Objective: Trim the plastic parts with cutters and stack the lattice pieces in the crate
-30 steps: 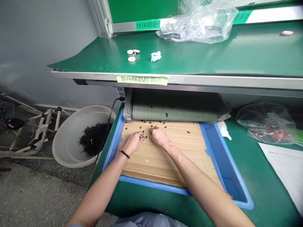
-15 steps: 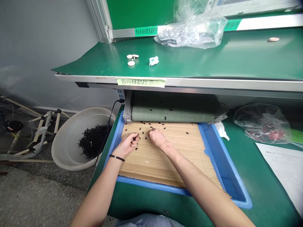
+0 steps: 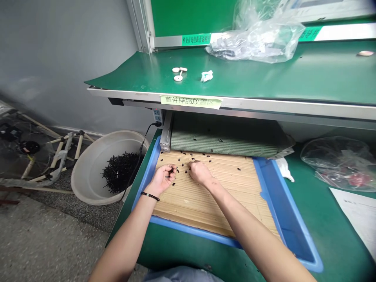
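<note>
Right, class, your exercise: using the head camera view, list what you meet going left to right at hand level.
white plastic basin → left hand → right hand → blue tray's right side → clear plastic bag

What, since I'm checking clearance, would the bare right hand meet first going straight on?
The bare right hand would probably meet small black pieces scattered on the pale bamboo mat, just past its fingertips.

A string of round black beads [image 3: 150, 196] circled my left wrist [image 3: 154, 190], my forearms [image 3: 126, 235] were bare, and pale grey-blue cloth [image 3: 182, 275] covered my lap.
</note>
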Motion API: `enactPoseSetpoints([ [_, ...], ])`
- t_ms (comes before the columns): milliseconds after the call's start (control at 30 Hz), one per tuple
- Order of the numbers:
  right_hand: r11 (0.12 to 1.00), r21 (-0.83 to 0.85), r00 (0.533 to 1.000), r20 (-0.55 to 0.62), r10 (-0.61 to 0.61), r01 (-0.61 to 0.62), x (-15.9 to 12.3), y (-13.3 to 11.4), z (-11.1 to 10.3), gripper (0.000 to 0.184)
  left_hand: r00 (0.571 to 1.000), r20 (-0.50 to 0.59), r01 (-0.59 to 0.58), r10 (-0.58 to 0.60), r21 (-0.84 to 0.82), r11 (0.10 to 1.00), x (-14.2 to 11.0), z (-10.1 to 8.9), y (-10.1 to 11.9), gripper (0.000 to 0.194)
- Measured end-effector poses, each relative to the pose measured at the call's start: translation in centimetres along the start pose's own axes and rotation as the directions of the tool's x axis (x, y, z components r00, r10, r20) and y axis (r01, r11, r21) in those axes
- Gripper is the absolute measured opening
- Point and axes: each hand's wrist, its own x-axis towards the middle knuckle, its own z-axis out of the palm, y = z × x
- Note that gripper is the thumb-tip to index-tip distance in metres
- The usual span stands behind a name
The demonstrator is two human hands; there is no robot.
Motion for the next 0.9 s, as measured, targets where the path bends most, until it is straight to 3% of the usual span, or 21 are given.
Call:
enactPoseSetpoints([
  [67,1.0,0.017,1.0,0.0,0.02,-0.02,0.2,-0.4,0.2,0.031,0.995,-0.07,-0.056,0.075,0.241,0.969,0.8,0.1,-0.1,0.012],
  [100,0.999,0.028,1.0,0.0,0.028,-0.028,0.2,-0.7,0.3,0.032,0.984,-0.091,-0.101,0.15,0.405,0.909,1.2,0.0,-0.2,0.015],
  [200,0.996,0.078,0.999,-0.004,0.044,-0.043,0.4,-0.9,0.4,0.032,0.926,0.011,-0.226,0.378,0.817,0.53,2.4,-0.3,-0.5,0.014],
  [267,0.99,0.13,0.998,-0.014,0.055,-0.053,0.4,-0.7,0.5,0.028,0.892,0.144,-0.286,0.429,0.914,0.289,2.6,-0.7,-0.7,0.01],
  [300,0.985,0.164,0.998,-0.023,0.064,-0.06,0.3,-0.4,0.5,0.026,0.883,0.194,-0.307,0.427,0.928,0.212,2.6,-0.9,-0.8,0.009],
  [367,0.965,0.251,0.995,-0.045,0.092,-0.078,0.2,0.3,0.5,0.022,0.874,0.249,-0.329,0.418,0.935,0.131,2.4,-1.3,-1.1,0.014],
  [467,0.896,0.432,0.987,-0.069,0.147,-0.104,0.1,1.5,0.3,0.017,0.878,0.258,-0.319,0.402,0.944,0.09,2.1,-1.5,-1.2,0.014],
  [533,0.818,0.567,0.983,-0.072,0.167,-0.098,-0.1,2.1,0.1,0.018,0.883,0.246,-0.311,0.399,0.944,0.106,2.1,-1.2,-1.1,0.008],
  [600,0.723,0.687,0.983,-0.075,0.165,-0.069,-0.6,2.2,-0.3,0.02,0.899,0.185,-0.291,0.397,0.93,0.225,1.8,-0.6,-0.9,0.006],
  [700,0.584,0.812,0.985,-0.104,0.14,0.003,-2.1,1.2,-1.2,0.021,0.961,0.005,-0.193,0.278,0.733,0.653,0.9,0.6,-0.5,0.006],
  [800,0.483,0.871,0.982,-0.156,0.101,0.089,-4.3,-0.8,-2.4,0.017,0.998,-0.044,-0.031,0.052,0.386,0.922,-0.5,1.7,-1.1,0.002],
  [833,0.482,0.867,0.979,-0.189,0.081,0.127,-5.1,-1.6,-2.7,0.016,0.999,-0.048,0.023,-0.01,0.276,0.961,-1.0,2.0,-1.6,0.003],
  [900,0.568,0.795,0.961,-0.274,0.023,0.213,-6.6,-3.3,-3.3,0.014,0.992,-0.06,0.113,-0.109,0.082,0.99,-1.5,2.4,-2.6,0.004],
])
